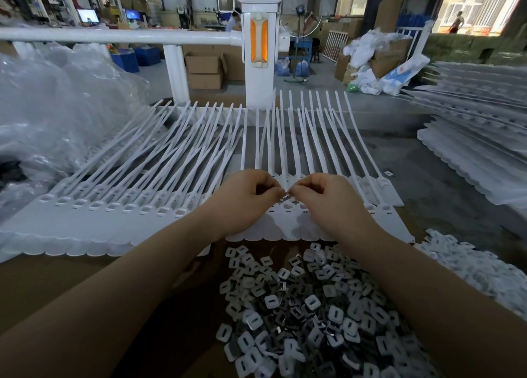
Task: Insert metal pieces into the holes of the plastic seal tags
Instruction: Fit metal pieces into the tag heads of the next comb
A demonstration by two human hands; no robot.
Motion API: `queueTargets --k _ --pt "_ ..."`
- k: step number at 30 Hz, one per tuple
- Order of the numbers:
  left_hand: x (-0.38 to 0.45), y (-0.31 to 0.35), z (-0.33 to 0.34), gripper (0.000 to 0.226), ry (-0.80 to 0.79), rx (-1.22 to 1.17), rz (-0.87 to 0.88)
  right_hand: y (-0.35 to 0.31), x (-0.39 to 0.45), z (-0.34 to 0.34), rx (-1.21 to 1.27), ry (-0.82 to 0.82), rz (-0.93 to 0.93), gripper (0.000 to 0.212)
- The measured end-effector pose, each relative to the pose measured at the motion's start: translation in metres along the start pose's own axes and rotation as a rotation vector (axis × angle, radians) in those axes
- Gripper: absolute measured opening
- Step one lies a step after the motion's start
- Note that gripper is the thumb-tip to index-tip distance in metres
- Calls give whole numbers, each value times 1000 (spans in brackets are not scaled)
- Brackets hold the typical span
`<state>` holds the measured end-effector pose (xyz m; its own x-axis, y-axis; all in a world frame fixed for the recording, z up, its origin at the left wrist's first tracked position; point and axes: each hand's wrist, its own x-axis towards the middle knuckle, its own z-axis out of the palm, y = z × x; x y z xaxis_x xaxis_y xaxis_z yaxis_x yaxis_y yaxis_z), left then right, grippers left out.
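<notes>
Loose metal pieces (308, 309) heap nearest us; just beyond them our left hand (242, 198) and right hand (328, 201) meet, pinched together on a small stack (286, 197) over the seal tags (288, 221). Fumble, and pieces could scatter or seat crooked.

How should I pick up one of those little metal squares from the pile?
Pinch one loose metal square on top of the pile by two opposite edges, coming straight down from above. They are thin and flat with a slot in the middle, so a fingertip grip on the rim probably works best.
</notes>
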<state>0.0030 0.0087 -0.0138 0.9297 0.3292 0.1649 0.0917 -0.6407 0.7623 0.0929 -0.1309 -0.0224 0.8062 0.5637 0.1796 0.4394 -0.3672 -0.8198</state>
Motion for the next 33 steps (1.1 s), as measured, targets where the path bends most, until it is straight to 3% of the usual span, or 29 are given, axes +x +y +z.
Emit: queueTargets --k 2,5,11,22,33 --pt "2 0 0 19 -1 20 -4 3 1 -1 -165 28 17 23" --pt "5 -2 -3 21 -21 36 -21 5 -1 -1 -364 -66 35 42" --pt "7 -3 -9 16 -105 132 -36 0 -5 1 -495 -137 -65 41" --pt "14 -6 -1 16 -118 455 -1 -1 -6 0 -500 -144 -79 39" --pt "18 -8 2 17 -114 475 -18 0 -4 1 -500 -153 -58 38"
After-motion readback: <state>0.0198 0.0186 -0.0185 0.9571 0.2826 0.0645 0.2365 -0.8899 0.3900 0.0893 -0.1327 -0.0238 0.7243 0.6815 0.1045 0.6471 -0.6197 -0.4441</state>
